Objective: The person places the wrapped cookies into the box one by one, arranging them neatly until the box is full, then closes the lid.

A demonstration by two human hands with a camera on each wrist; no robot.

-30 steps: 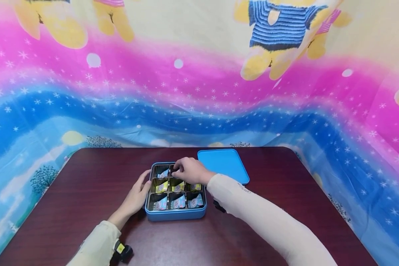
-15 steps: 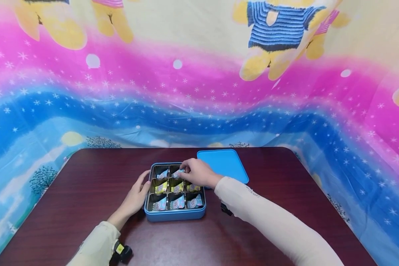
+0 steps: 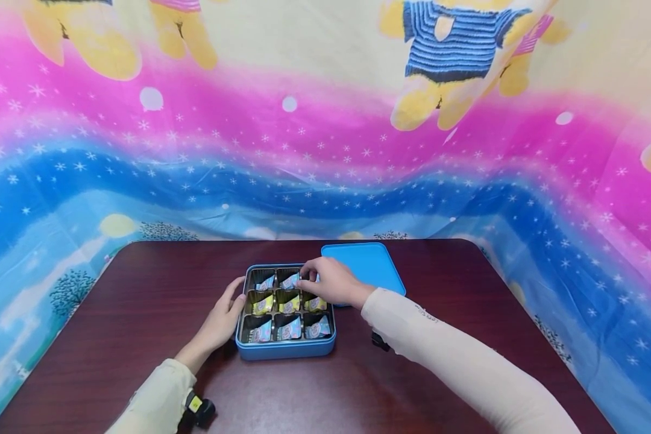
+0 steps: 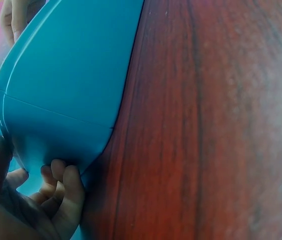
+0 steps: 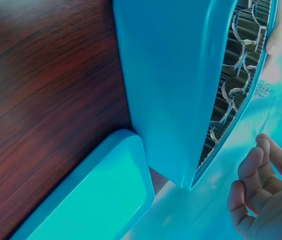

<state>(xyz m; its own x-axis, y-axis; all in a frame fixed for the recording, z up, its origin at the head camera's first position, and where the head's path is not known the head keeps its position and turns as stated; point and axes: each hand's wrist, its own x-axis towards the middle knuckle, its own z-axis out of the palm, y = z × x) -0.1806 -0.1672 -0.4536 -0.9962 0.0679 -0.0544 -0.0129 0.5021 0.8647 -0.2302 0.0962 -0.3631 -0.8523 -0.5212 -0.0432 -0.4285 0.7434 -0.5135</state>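
Observation:
A blue square box [image 3: 286,351] stands on the table, its divided tray holding wrapped candies in rows. Pale blue-and-pink candies [image 3: 289,329] fill the front row and yellow ones [image 3: 289,304] the middle row. At the back, two pale candies [image 3: 290,281] show in the left and middle compartments. My left hand [image 3: 225,313] rests along the box's left wall, fingers [image 4: 71,187] touching its corner. Above the back right compartment, my right hand [image 3: 333,282] hovers with thumb and fingers apart, partly hiding that compartment. Nothing shows between them in the right wrist view.
The box's blue lid [image 3: 371,265] lies on the dark red-brown table [image 3: 439,283], behind and right of the box. A printed fabric backdrop [image 3: 282,157] surrounds the table's back and sides.
My right hand has moved right, from the back middle compartment to the back right one, uncovering a pale candy in the middle. My left hand has stayed at the box's side.

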